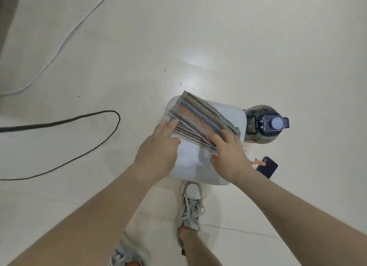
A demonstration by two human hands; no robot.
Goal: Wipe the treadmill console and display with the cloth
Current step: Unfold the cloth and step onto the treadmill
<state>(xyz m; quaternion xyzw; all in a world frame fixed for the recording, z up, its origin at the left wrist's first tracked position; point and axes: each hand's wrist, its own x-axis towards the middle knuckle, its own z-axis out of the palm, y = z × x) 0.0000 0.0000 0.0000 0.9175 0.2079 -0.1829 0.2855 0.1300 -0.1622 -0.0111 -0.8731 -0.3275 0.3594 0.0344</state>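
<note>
Grey cloth (pixel 200 118) (left hand (pixel 158 146), right hand (pixel 230 156) atop)

An indoor room, a home or a small exercise room; the view does not settle which. The floor (pixel 238 37) is glossy cream tile, with a thin joint line (pixel 238 229) and a bright glare from overhead light. A white cable (pixel 63 45) and a black cable (pixel 29 126) trail loose across it. Personal things stand on the floor itself: a large clear water bottle (pixel 264 124) with a flip lid and a dark phone (pixel 268 167), both beside a low white plastic stool (pixel 190 162) that carries a folded striped cloth (pixel 200 116). The person wears grey laced sneakers (pixel 190 206). A dark strip (pixel 8 17) edges the upper left corner.
</note>
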